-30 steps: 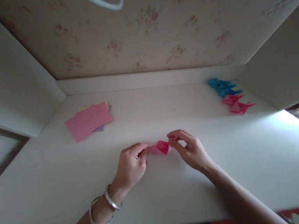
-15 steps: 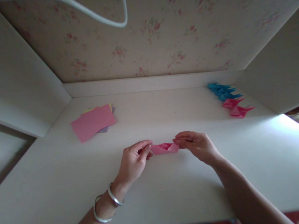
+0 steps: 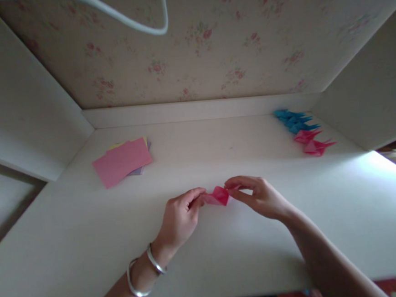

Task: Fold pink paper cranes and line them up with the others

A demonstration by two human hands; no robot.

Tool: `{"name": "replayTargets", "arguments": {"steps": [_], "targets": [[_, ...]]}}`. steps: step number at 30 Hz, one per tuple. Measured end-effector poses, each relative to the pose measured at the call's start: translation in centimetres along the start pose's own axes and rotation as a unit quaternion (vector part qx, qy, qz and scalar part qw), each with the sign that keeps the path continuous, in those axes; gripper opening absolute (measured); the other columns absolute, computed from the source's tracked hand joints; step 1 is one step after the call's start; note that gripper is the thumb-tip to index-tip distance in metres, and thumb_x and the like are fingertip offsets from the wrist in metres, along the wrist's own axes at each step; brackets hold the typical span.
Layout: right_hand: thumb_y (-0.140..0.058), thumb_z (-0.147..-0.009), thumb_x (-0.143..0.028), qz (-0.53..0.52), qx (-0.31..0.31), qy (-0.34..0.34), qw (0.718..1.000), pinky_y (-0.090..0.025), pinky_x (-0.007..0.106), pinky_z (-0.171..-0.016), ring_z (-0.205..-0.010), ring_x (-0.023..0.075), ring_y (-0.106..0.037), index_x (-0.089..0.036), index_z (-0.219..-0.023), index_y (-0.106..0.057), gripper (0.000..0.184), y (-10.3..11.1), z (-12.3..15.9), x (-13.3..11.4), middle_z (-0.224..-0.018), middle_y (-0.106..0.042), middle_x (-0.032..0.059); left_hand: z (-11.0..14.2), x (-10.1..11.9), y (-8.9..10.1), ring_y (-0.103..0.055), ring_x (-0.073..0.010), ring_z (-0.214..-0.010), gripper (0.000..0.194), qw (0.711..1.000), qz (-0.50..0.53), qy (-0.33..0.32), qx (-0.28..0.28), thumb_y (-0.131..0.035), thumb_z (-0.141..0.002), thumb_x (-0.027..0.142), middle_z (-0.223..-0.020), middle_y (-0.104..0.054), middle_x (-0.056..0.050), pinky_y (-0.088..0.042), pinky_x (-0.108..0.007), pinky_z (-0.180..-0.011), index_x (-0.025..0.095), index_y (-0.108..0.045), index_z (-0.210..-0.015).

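Observation:
A small folded piece of pink origami paper [image 3: 218,196] is between my two hands, just above or on the white desk; its middle bulges open and shows a deeper pink inside. My left hand [image 3: 182,216] pinches the paper's left end between thumb and fingers. On the other side, my right hand [image 3: 258,196] has its thumb and fingertips closed on the right end, partly covering it. Two silver bangles [image 3: 139,279] circle my left wrist.
On the white desk [image 3: 206,257], a stack of pink, yellow and purple paper sheets [image 3: 123,162] lies at the left. Several folded blue paper figures [image 3: 297,121] and two pink paper figures [image 3: 316,147] stand in a row at the back right. A white cable [image 3: 140,27] hangs before the flowered wall.
The pink paper has gone from a flat strip to a bulging shape with its middle spread. My right hand has shifted slightly left, bringing both hands closer together.

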State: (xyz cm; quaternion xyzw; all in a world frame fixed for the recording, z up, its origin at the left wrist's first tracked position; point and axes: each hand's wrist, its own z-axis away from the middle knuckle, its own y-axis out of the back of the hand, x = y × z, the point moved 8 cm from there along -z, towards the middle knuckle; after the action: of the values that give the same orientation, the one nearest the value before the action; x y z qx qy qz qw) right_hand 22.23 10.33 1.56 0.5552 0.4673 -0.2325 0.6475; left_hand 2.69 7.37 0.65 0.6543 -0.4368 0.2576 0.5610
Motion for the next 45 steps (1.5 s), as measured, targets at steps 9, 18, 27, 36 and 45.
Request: {"name": "replayTargets", "arguments": {"steps": [9, 18, 27, 36, 45], "targets": [[-0.059, -0.092, -0.020, 0.192, -0.026, 0.122, 0.974, -0.053, 0.036, -0.094, -0.110, 0.0219, -0.065, -0.027, -0.106, -0.075, 0.022, -0.8, 0.0, -2.4, -0.118, -0.071, 0.0047, 0.2, 1.5, -0.5, -0.073, -0.0140, -0.072, 0.014, 0.999, -0.015, -0.045, -0.020, -0.062, -0.093, 0.021, -0.092, -0.079, -0.001, -0.056, -0.020, -0.069, 0.021, -0.073, -0.102], [-0.057, -0.094, -0.016, 0.259, -0.069, 0.141, 0.953, -0.051, 0.036, -0.093, -0.109, 0.0216, -0.063, -0.026, -0.104, -0.074, 0.022, -1.2, 0.4, -3.5, -0.114, -0.071, 0.0044, 0.6, 2.1, -0.9, -0.074, -0.0169, -0.091, 0.022, 0.996, 0.026, -0.079, -0.035, -0.062, -0.093, 0.022, -0.107, -0.077, -0.003, -0.059, -0.026, -0.084, 0.022, -0.071, -0.113], [-0.055, -0.097, -0.030, 0.292, 0.058, 0.115, 0.948, -0.053, 0.033, -0.076, -0.087, 0.0195, -0.066, -0.024, -0.095, -0.074, 0.021, 5.6, 3.4, 0.8, -0.095, -0.072, 0.0066, 0.6, 1.1, -0.9, -0.074, -0.0137, -0.082, 0.026, 0.998, 0.027, -0.045, -0.033, -0.060, -0.094, 0.027, -0.107, -0.076, -0.004, -0.062, -0.021, -0.075, 0.022, -0.065, -0.118], [-0.043, -0.095, -0.042, 0.462, 0.130, 0.033, 0.877, -0.054, 0.045, -0.082, -0.087, 0.0294, -0.071, -0.023, -0.086, -0.077, 0.040, 21.6, 5.7, 10.1, -0.091, -0.078, 0.0114, 0.8, 1.0, -1.9, -0.074, -0.0139, -0.081, 0.025, 0.996, -0.017, -0.023, -0.079, -0.051, -0.098, 0.032, -0.106, -0.075, -0.003, -0.060, -0.024, -0.078, 0.024, -0.063, -0.118], [-0.055, -0.091, -0.032, 0.556, 0.104, -0.057, 0.823, -0.044, 0.036, -0.082, -0.092, 0.0256, -0.066, -0.022, -0.084, -0.079, 0.027, 29.3, 6.6, 15.5, -0.099, -0.077, 0.0122, 0.5, 0.4, -2.2, -0.073, -0.0150, -0.079, 0.023, 0.996, -0.035, -0.032, -0.077, -0.052, -0.097, 0.028, -0.106, -0.074, -0.004, -0.060, -0.024, -0.076, 0.023, -0.063, -0.117]]}}
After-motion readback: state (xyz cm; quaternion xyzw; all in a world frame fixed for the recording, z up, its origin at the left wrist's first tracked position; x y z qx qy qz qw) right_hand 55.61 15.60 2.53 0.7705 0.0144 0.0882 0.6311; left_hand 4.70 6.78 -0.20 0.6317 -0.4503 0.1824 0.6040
